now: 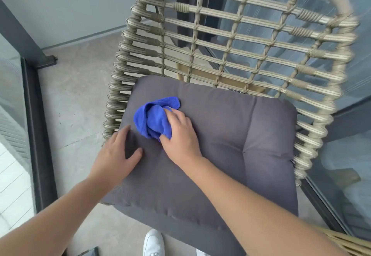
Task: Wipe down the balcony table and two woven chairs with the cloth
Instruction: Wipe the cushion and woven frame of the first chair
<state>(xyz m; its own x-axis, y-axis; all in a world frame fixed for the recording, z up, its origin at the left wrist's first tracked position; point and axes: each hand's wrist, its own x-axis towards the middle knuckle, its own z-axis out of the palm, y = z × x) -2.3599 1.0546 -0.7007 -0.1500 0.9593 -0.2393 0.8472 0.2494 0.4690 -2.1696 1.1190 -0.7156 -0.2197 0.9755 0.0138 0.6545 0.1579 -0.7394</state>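
**Chair wipe in progress; table and second chair not verifiable**

The crumpled blue microfibre cloth (153,118) is located on the dark grey padded seat cushion (230,135) of the beige woven rope chair (241,41), toward the cushion's 10 o'clock area. It is pressed down by the right hand (178,135), whose grip is closed on the cloth, with the thumb and fingers curled into its folds. The left hand (116,155) is laid on the cushion at 8 o'clock of the cloth, grip open, nothing held.

Progress is judged as partial: one chair's cushion is being wiped. The woven back and sides cannot be confirmed as cleaned. The surface of the balcony table is not in view; a woven edge (349,243) at 5 o'clock may belong to the second chair.

No containers are seen.
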